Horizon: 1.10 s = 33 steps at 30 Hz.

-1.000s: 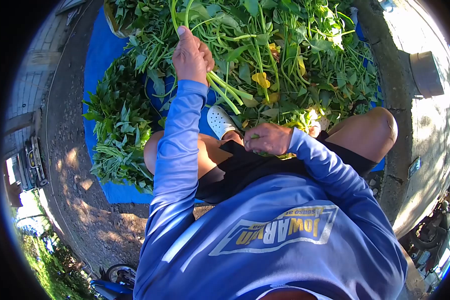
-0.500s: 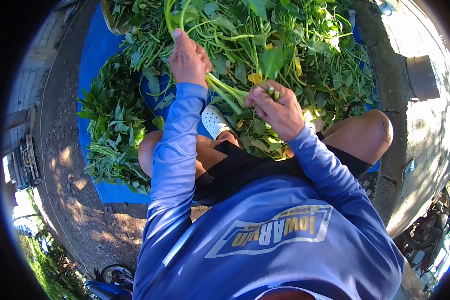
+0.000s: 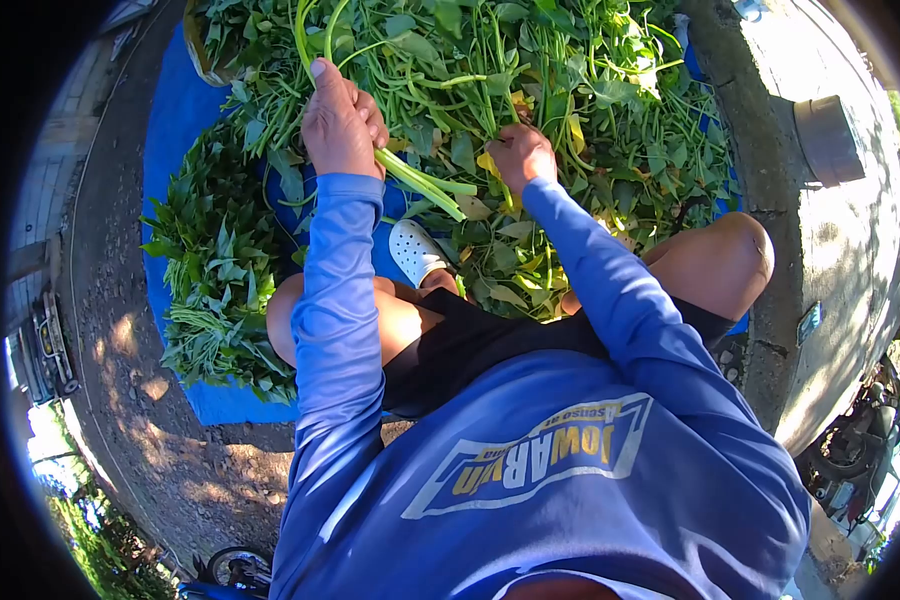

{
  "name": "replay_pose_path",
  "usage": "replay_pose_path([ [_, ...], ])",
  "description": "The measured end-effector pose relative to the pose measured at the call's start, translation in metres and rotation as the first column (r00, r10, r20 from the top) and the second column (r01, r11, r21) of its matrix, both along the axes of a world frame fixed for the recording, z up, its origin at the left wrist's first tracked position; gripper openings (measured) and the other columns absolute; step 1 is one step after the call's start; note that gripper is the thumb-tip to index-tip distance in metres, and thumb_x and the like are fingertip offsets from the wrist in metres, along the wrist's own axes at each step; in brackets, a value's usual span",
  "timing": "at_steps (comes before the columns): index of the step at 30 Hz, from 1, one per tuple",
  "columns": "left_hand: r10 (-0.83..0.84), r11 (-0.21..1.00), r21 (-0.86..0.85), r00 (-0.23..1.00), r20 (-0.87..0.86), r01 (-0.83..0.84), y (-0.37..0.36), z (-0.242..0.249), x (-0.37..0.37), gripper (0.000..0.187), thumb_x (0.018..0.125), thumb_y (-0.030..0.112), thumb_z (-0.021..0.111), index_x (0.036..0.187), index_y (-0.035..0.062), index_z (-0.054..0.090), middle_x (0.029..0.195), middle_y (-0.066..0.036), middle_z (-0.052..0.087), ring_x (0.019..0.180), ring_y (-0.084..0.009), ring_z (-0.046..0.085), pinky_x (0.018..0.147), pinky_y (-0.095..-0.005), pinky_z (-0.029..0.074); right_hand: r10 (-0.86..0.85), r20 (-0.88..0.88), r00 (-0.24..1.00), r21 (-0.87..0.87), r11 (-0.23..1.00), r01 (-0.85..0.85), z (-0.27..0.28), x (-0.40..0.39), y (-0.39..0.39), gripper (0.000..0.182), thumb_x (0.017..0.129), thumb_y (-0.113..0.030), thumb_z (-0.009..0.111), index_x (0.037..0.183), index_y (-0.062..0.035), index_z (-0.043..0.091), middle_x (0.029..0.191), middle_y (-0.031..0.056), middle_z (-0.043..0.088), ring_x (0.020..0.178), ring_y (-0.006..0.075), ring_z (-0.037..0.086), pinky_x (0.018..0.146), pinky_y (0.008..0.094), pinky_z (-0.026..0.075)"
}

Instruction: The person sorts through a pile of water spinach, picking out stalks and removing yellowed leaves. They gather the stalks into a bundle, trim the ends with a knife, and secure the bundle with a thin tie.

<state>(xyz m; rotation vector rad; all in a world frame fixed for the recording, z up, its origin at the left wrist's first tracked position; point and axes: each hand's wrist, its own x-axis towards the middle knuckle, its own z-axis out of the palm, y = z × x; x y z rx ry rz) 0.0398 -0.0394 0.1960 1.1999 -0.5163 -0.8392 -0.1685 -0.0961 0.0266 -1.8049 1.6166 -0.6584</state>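
My left hand is closed round several long pale-green stems, whose lower ends stick out to the right below the fist. Their upper parts run up past my thumb. To the right, my right hand reaches into the big heap of leafy greens, its fingers bent together at some stems and yellow leaves. What those fingers hold, if anything, is hidden. A bundled pile of greens lies left of my legs on a blue sheet.
A white clog is on my foot between my bent knees. At the upper left stands the rim of a basket. A concrete ledge with a round container runs along the right. Bare ground borders the sheet.
My right hand has left the stem ends beside my left hand and moved up to the heap; the green pieces in its fingers no longer show. My left hand still grips the stems.
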Motion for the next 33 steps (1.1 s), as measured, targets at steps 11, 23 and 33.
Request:
replay_pose_path([
  [11,0.01,1.0,0.018,0.999,-0.036,-0.009,0.006,0.004,0.006,0.061,0.101,0.068,0.058,0.077,0.0144,0.044,0.061,0.002,0.041,0.045,-0.0092,0.04,0.04,-0.0266,0.034,-0.157,0.232,0.96,0.288,0.954,0.087,0.045,-0.047,-0.009,0.029,0.092,-0.009,0.072,0.12,-0.0007,0.068,0.104,0.0106,0.076,0.094,0.0179,0.071,0.084,0.0307,0.056],
  [23,-0.008,0.999,0.048,0.999,-0.039,0.01,0.015,0.007,0.007,0.057,0.104,0.065,0.056,0.078,0.0153,0.042,0.063,0.002,0.04,0.046,-0.0095,0.038,0.042,-0.027,0.032,-0.228,0.583,0.78,0.73,0.57,-0.378,0.078,-0.071,-0.042,0.063,0.094,-0.014,0.077,0.151,-0.0025,0.052,0.117,0.0096,0.072,0.091,0.0184,0.073,0.077,0.0332,0.06],
  [33,-0.01,0.997,0.078,1.0,-0.027,0.012,0.008,-0.008,0.01,0.059,0.103,0.068,0.054,0.079,0.0151,0.044,0.061,0.003,0.04,0.046,-0.0096,0.04,0.042,-0.0282,0.035,0.067,0.708,0.703,0.333,0.846,-0.416,0.161,-0.083,0.017,0.043,0.094,-0.01,0.078,0.134,0.0033,0.068,0.112,0.0061,0.076,0.099,0.0118,0.071,0.092,0.0275,0.057],
])
